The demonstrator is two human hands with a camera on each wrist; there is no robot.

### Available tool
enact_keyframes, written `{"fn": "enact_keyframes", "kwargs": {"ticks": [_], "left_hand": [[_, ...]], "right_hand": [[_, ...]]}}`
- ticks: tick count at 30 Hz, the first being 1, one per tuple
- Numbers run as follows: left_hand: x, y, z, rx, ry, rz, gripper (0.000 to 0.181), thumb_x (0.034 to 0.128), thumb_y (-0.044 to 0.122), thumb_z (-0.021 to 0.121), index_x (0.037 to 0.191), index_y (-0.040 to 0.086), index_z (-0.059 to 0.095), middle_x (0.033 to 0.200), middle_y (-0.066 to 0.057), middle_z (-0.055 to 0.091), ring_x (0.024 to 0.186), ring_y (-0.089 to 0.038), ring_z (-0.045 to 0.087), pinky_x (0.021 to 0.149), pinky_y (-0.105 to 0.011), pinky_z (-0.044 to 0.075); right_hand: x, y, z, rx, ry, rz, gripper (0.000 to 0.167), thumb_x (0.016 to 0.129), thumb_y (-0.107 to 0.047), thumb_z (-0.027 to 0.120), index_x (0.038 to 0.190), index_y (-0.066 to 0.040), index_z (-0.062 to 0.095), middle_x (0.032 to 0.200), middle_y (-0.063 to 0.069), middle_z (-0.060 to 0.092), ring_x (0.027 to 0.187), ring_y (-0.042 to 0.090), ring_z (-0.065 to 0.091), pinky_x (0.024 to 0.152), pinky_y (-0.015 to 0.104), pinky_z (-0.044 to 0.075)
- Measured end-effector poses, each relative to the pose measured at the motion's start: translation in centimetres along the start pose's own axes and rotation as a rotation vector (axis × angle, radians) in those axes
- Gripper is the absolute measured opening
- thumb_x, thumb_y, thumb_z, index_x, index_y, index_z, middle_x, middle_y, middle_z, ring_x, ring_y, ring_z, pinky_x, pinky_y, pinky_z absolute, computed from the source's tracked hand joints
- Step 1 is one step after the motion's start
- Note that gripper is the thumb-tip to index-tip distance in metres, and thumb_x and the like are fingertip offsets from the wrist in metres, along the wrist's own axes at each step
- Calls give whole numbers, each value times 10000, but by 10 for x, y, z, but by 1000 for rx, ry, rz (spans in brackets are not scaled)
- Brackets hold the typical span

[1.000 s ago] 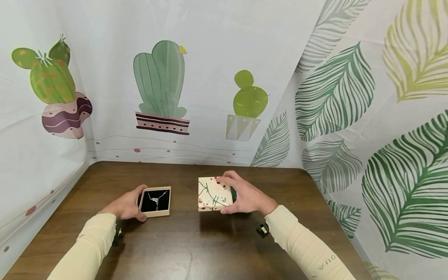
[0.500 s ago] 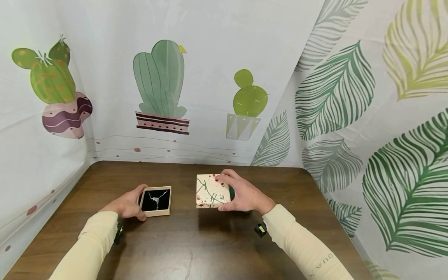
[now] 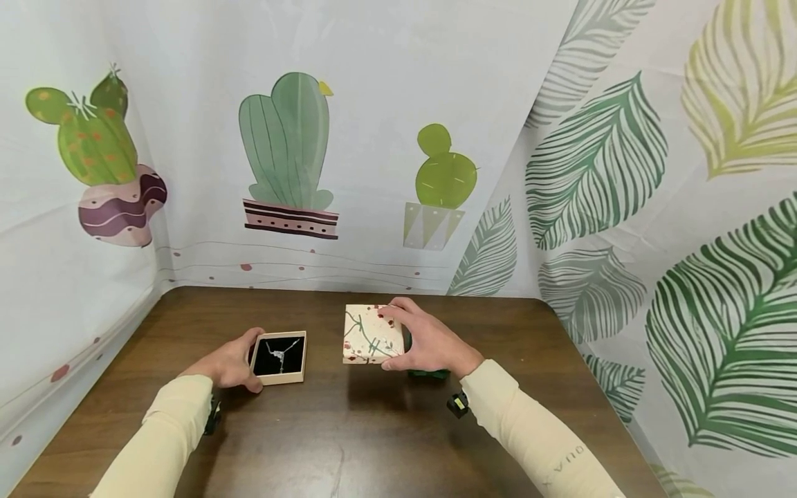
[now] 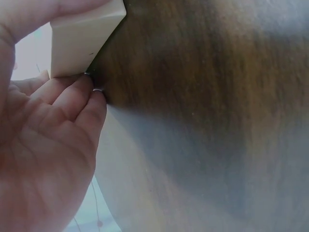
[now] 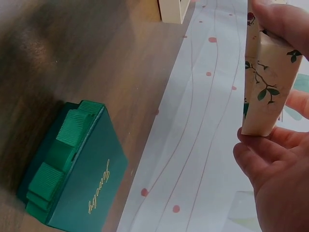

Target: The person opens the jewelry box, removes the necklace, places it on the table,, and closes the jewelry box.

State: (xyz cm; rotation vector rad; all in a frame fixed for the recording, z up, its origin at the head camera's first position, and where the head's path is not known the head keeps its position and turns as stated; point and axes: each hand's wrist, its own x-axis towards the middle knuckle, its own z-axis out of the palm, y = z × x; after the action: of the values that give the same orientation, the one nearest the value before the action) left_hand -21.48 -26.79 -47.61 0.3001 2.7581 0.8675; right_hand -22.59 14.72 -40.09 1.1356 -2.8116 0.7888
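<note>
At the left of the table, my left hand (image 3: 232, 361) grips the near-left side of a small cream jewelry box base (image 3: 283, 378), thumb and fingers on opposite walls. Its black lining carries a silver necklace (image 3: 280, 355) laid out in a Y. In the left wrist view the fingers curl against the box wall (image 4: 77, 46). My right hand (image 3: 432, 339) holds the cream box lid (image 3: 372, 333), printed with red blossoms and green branches, above the table. The lid stands apart from the base, to its right.
Below and behind my right hand sits a dark green box (image 5: 91, 169) with gold "Jewelry" lettering and a green ribbon bow (image 5: 58, 159). The brown wooden table (image 3: 299, 443) ends at a patterned cloth backdrop (image 3: 367, 138) behind and on both sides.
My right hand has moved slightly left and away from me with the lid, leaving more of the green box visible. The left hand and box base stay nearly still.
</note>
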Motion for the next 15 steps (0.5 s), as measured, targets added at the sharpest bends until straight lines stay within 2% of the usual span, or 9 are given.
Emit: {"fn": "enact_keyframes", "kwargs": {"ticks": [7,15], "left_hand": [[-2,-3,3,8,8,3,1117,543,130,951,1476,-14,353,1311,-254,620,1079,-342,614,957,-488,498],[0,2,0,-4,7,7,1099,542,110,945,1468,-1,363,1258,-223,641,1054,-325,610,945,-472,496]], "right_hand": [[3,-3,0,4,-5,-14,844,770,-410,924,1482,-180,533,1448,-19,463,1127,146,575,955,358,544],[5,1,2,-25,2,21,851,771,-444,917,1487,-197,530,1457,-16,465,1126,165,584,963,375,546]]}}
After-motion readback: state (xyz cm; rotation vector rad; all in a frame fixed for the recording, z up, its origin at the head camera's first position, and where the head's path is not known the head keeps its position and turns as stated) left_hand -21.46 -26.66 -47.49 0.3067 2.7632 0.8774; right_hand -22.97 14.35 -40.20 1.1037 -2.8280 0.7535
